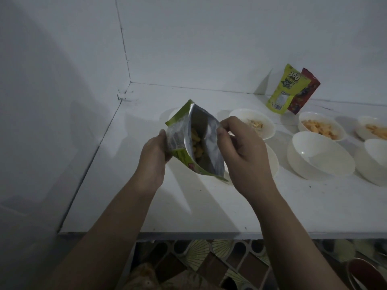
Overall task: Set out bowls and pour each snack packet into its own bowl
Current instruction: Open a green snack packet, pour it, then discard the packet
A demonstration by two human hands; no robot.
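So both hands hold the packet point(194, 141), left hand point(154, 158) gripping its side, right hand point(240, 151) pinching the mouth; the bowl point(273, 162) sits just under the right.

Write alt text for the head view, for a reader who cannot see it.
Two hands hold an opened green snack packet above a white counter. Beside it stand white bowls, some filled, one empty, and two unopened packets lean on the wall.
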